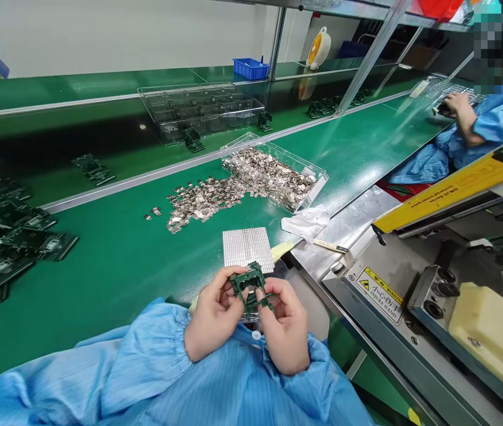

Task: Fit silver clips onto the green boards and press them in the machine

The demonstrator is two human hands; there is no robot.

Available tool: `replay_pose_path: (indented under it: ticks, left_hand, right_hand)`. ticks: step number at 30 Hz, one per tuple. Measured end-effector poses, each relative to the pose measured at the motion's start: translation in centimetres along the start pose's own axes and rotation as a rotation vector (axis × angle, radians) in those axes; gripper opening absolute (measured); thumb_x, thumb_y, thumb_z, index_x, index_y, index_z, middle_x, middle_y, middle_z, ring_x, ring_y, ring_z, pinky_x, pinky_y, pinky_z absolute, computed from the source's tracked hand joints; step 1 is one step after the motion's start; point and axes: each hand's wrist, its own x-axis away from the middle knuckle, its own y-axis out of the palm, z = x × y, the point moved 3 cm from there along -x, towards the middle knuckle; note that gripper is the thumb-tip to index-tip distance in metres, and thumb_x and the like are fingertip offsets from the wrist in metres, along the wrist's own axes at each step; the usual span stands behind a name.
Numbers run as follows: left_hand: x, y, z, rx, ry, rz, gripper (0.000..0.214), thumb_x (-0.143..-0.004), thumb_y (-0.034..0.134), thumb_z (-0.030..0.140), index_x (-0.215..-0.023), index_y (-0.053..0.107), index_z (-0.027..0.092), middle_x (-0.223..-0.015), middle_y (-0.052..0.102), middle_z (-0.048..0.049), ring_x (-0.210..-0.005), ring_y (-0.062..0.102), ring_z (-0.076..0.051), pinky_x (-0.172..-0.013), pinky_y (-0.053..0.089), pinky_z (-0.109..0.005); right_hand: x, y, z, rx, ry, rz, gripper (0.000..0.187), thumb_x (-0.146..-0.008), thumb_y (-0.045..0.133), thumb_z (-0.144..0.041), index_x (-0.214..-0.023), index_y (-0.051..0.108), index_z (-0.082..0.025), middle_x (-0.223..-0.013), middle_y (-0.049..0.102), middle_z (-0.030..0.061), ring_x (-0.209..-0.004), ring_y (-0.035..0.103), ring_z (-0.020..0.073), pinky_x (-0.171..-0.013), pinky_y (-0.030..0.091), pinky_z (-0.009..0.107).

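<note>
Currently the green circuit board (251,290) sits in the lower centre of the frame, held above the near edge of the desk (113,260). The left hand (213,319) grips its left side and the right hand (284,331) its right side. The fingers (264,296) of both hands are closed on the board's frame, thumbs toward the middle. Whether a metal part is seated on it cannot be told.

Just beyond the board lies a silver gridded sheet (247,247), flat on the desk. Further up, loose small metal parts (198,201) are scattered beside a clear plastic box (325,175), which is filled with more of them. A white cloth (307,220) lies near the box, to its lower right.

Progress, as a judgement: one board is in hand. Many dark boards (7,248) lie heaped at the left edge, and it cannot be told whether they are finished. The large supply of metal parts suggests much work remains.

At the right stands a machine, with a yellow warning label (380,287) on it. In the upper right, a co-worker's hand (455,103) rests on a separate tray.
</note>
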Motion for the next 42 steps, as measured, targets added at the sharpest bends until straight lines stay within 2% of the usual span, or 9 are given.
replay_pose_path:
  ticks: [5, 9, 14, 18, 25, 33, 38, 42]
  left_hand:
    - [0.4, 0.7, -0.2, 0.01, 0.025, -0.043, 0.024, -0.086, 0.061, 0.024, -0.109, 0.055, 0.021, -0.084, 0.066, -0.0008, -0.068, 0.058, -0.009, -0.06, 0.049, -0.015]
    - [0.4, 0.6, -0.3, 0.011, 0.044, -0.023, 0.024, -0.085, 0.061, 0.023, -0.109, 0.054, 0.02, -0.084, 0.066, -0.0011, -0.068, 0.059, -0.009, -0.059, 0.05, -0.016]
    - [0.6, 0.3, -0.6, -0.062, 0.068, -0.019, 0.025, -0.085, 0.06, 0.022, -0.11, 0.054, 0.02, -0.083, 0.066, -0.001, -0.065, 0.059, -0.009, -0.055, 0.049, -0.016]
    - [0.6, 0.4, -0.6, -0.091, 0.055, -0.031, 0.026, -0.084, 0.062, 0.021, -0.11, 0.055, 0.021, -0.078, 0.065, 0.0007, -0.06, 0.057, -0.008, -0.052, 0.048, -0.015]
    - [0.4, 0.4, -0.4, -0.089, 0.046, 0.01, 0.031, -0.076, 0.068, 0.018, -0.105, 0.056, 0.019, -0.08, 0.068, -0.0005, -0.064, 0.06, -0.01, -0.055, 0.049, -0.016]
    - [0.2, 0.2, -0.6, -0.135, -0.032, 0.003, 0.032, -0.07, 0.068, 0.014, -0.1, 0.058, 0.018, -0.072, 0.062, 0.0016, -0.059, 0.056, -0.01, -0.055, 0.049, -0.018]
    - [0.6, 0.4, -0.7, -0.176, -0.031, -0.023, 0.03, -0.071, 0.066, 0.015, -0.1, 0.059, 0.018, -0.075, 0.064, -0.0003, -0.061, 0.058, -0.011, -0.055, 0.049, -0.019]
    - [-0.3, -0.3, 0.1, -0.221, 0.002, -0.077, 0.028, -0.073, 0.065, 0.016, -0.101, 0.059, 0.018, -0.077, 0.065, 0.0004, -0.062, 0.058, -0.01, -0.056, 0.048, -0.017]
  right_hand:
    - [0.4, -0.4, 0.3, 0.096, -0.069, 0.075, 0.005, -0.086, 0.059, -0.019, -0.086, 0.063, -0.021, -0.108, 0.055, 0.0085, -0.095, 0.06, 0.0204, -0.074, 0.054, 0.03]
    - [0.7, -0.4, 0.5, 0.043, -0.08, 0.113, 0.006, -0.087, 0.056, -0.019, -0.087, 0.062, -0.021, -0.108, 0.056, 0.0088, -0.097, 0.06, 0.0205, -0.073, 0.054, 0.029]
    - [0.8, -0.8, 0.6, 0.129, -0.103, 0.095, 0.015, -0.082, 0.06, -0.012, -0.092, 0.065, -0.022, -0.116, 0.055, 0.0099, -0.102, 0.06, 0.0225, -0.076, 0.054, 0.031]
    - [1.0, -0.8, 0.8, 0.107, -0.094, 0.117, 0.011, -0.084, 0.059, -0.015, -0.091, 0.065, -0.021, -0.114, 0.055, 0.0106, -0.103, 0.059, 0.0236, -0.078, 0.053, 0.034]
    - [0.5, 0.2, 1.2, -0.059, -0.003, 0.165, 0.001, -0.081, 0.064, -0.019, -0.08, 0.063, -0.02, -0.099, 0.06, 0.0086, -0.091, 0.062, 0.0206, -0.07, 0.054, 0.03]
    - [0.5, 0.4, 1.7, -0.312, 0.198, 0.219, 0.022, -0.07, 0.075, -0.028, -0.069, 0.055, -0.02, -0.08, 0.066, 0.0033, -0.065, 0.062, 0.0159, -0.054, 0.053, 0.026]
    - [1.3, 0.4, 2.1, -0.377, 0.253, 0.244, 0.028, -0.067, 0.078, -0.033, -0.068, 0.053, -0.021, -0.077, 0.066, 0.0023, -0.065, 0.06, 0.015, -0.055, 0.052, 0.025]
    - [1.2, -1.0, 3.1, -0.345, 0.242, 0.222, 0.027, -0.072, 0.076, -0.038, -0.082, 0.059, -0.021, -0.077, 0.064, 0.001, -0.07, 0.061, 0.0153, -0.063, 0.054, 0.027]
